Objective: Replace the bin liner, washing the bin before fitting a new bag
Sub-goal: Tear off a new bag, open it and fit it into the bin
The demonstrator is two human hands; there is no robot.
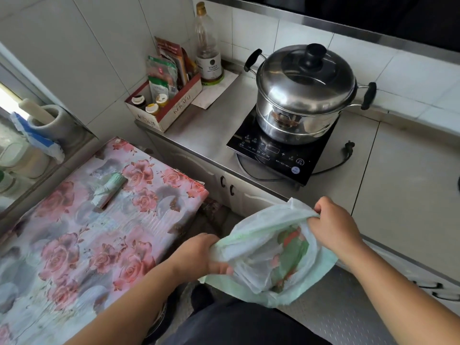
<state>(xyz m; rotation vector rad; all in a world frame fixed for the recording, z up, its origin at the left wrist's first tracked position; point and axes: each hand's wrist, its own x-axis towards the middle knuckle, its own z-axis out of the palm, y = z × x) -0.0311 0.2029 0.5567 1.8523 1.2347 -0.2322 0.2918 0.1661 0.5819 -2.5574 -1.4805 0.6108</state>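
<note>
**Bin liner held up in both hands, in front of the worktop's front edge**

The left hand (204, 255) grips one bunched side of a thin, pale green bin liner (268, 257), fingers curled round the gathered plastic. The right hand (333, 227) grips the opposite side of the liner's mouth, fingers likewise clamped on a gathered fold. The liner hangs stretched between the two hands, below and in front of the worktop's (214, 125) front edge, clear of any surface. Through the translucent plastic, red and green rubbish (291, 255) shows inside; what it is cannot be told.

A roll of green bags (110, 186) lies on a table covered with a rose-patterned cloth (82, 245), near the middle of the table's far part and well apart from the hands.

On the worktop, a black induction hob (278, 155) sits at the front edge, carrying a lidded steel pot (306, 95). Its plug (348, 148) lies on the worktop just right of the hob. At the worktop's left end stands a cardboard box (174, 105) holding packets and small bottles. A tall clear bottle (207, 46) stands in the back left corner, just behind the box.

The bin itself is not identifiable in this view.
</note>
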